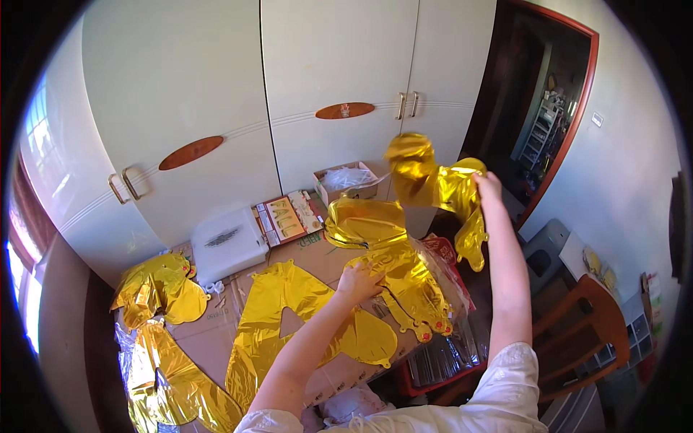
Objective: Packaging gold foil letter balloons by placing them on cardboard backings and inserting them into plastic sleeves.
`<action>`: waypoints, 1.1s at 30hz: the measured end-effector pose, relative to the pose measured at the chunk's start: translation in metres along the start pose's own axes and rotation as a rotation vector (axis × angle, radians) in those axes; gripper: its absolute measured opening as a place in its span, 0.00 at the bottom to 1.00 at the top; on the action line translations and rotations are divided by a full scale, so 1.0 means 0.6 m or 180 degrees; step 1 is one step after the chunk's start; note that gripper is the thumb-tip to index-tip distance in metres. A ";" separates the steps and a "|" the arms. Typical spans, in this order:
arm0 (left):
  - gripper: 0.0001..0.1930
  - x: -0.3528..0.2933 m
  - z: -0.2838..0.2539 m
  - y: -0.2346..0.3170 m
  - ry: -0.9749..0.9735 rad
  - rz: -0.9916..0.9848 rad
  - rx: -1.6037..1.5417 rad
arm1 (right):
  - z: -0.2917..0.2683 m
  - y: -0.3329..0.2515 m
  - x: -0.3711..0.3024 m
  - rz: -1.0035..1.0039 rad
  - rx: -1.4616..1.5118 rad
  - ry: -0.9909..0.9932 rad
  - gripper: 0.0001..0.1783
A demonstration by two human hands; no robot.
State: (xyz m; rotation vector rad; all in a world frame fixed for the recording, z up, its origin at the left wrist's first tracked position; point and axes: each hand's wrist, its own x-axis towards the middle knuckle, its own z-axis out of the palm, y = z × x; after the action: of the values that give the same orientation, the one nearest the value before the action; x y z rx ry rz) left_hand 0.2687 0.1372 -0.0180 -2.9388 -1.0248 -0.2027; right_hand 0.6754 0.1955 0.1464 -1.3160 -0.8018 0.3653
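Note:
My right hand (489,186) is raised at the right, its fingers closed on a crumpled gold foil balloon (455,189) that hangs in the air beyond the table. With its fingers stretched out, my left hand (361,283) lies on a stack of flat gold foil balloons (411,278) at the table's right side. Small red marks show at the near end of that stack. Left of my left forearm, an uninflated A-shaped gold foil balloon (260,328) is spread flat on brown cardboard (216,321).
More gold foil balloons (162,289) lie at the left edge. Along the back stand a white plastic case (227,249), a flat printed box (281,222) and an open carton (346,180) with clear plastic bags. A red crate (433,382) and a wooden chair (603,321) are at the right.

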 end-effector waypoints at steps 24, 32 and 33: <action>0.55 -0.242 -0.134 -0.038 0.2294 -0.1967 -0.4272 | 0.123 -0.319 -0.457 0.0522 0.1078 -0.3568 0.10; 0.33 -0.436 -0.097 -0.072 0.1758 -0.1275 -0.5595 | 0.201 -0.247 -0.508 0.1337 0.1721 -0.3762 0.14; 0.32 -0.446 -0.107 -0.073 0.1696 -0.1251 -0.5866 | 0.206 -0.234 -0.511 0.1403 0.1681 -0.3728 0.15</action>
State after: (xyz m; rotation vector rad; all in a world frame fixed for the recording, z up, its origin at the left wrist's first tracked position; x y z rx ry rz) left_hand 0.0269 0.0021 0.0100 -2.8681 -1.7702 -3.1305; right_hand 0.3509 0.0473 0.1891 -0.6714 -1.2301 1.6700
